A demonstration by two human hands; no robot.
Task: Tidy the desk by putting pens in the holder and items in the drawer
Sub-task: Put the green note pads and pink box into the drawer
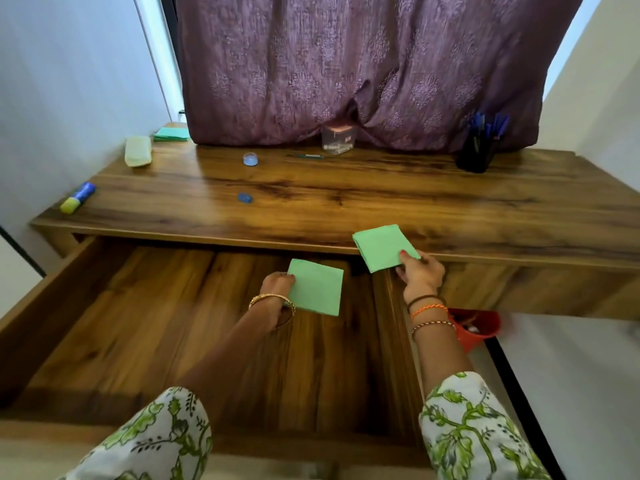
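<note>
both hands (277,284) (420,275) hold green pads (317,291) (382,247) (over the drawer (138,323)).

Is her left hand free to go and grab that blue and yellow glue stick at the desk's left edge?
Probably not yet. The left hand holds a green paper pad over the open drawer. Nothing blocks the way to the glue stick, though it looks a long stretch.

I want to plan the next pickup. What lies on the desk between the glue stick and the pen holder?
In the head view, between the glue stick and the pen holder, a blue cap lies on the desk; the rest is bare wood.
</note>
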